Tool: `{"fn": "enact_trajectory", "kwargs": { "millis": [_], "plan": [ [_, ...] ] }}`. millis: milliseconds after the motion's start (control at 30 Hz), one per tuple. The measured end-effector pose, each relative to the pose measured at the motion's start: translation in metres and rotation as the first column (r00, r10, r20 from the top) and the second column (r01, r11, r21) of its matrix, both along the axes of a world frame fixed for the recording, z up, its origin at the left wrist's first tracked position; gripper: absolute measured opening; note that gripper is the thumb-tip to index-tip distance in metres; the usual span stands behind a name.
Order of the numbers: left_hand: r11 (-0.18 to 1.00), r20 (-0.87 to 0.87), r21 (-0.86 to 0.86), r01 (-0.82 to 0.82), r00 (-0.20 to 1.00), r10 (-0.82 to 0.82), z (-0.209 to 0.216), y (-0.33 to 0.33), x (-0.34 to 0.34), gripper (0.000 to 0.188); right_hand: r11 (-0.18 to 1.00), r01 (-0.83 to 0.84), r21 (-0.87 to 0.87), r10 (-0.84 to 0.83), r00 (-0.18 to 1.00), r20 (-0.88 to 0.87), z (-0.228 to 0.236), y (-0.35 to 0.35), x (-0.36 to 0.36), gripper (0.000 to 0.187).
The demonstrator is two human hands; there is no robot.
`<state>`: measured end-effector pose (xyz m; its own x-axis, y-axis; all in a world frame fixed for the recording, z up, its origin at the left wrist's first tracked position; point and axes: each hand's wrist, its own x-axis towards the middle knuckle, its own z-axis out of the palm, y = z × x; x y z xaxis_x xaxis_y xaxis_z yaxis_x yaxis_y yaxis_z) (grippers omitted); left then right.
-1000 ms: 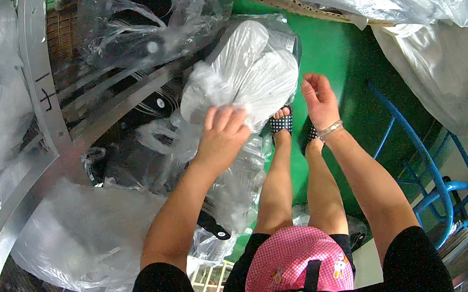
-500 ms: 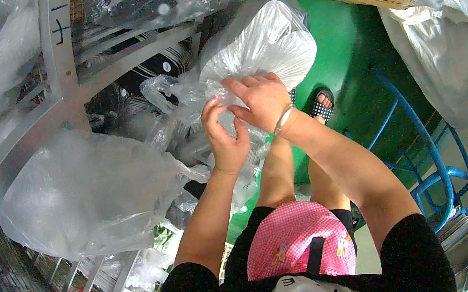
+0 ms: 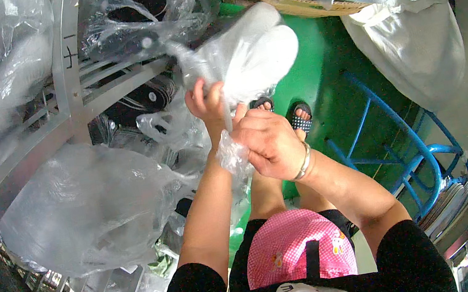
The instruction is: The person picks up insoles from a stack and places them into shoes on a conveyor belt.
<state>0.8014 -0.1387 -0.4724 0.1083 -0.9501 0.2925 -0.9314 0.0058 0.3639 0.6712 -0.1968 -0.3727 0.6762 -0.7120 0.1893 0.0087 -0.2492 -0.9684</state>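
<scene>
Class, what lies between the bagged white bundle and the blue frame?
Between the white bundle and blue frame, the head view shows green floor, with the right sandal on it lower down.

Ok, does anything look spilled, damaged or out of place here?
Nothing looks spilled. The clear bag at the upper left has a wide dark opening, odd next to the white-filled bag gathered in the right hand; torn or just open, I can't tell.

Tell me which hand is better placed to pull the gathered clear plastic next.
Probably the right: the right hand is closed on the clear plastic, a tuft poking from its fist. The left hand is nearer the white bundle, its grip unclear.
</scene>
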Motion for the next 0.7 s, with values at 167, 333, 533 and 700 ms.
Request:
{"fn": "enact_trajectory", "kwargs": {
  "millis": [167,333,533,700],
  "plan": [
    [0.999,-0.476,0.033,0.013,0.879,0.004,0.005,-0.027,0.008,0.03,0.994,-0.064,-0.089,0.062,0.998,-0.027,0.006,-0.02,-0.005,0.027],
    [0.99,-0.536,0.019,0.139,0.837,-0.107,0.003,-0.096,0.03,0.015,0.996,0.067,-0.051,-0.065,0.997,0.039,-0.007,-0.051,0.006,0.023],
    [0.908,-0.202,0.316,-0.275,0.915,0.348,0.002,-0.134,0.042,0.048,0.835,0.493,0.244,-0.421,0.859,-0.292,-0.052,-0.064,-0.011,0.039],
    [0.939,-0.171,0.172,-0.298,0.93,0.326,-0.002,-0.134,0.059,0.06,0.887,0.392,-0.243,-0.459,0.799,-0.388,-0.083,-0.063,-0.008,0.041]
  ]
}}
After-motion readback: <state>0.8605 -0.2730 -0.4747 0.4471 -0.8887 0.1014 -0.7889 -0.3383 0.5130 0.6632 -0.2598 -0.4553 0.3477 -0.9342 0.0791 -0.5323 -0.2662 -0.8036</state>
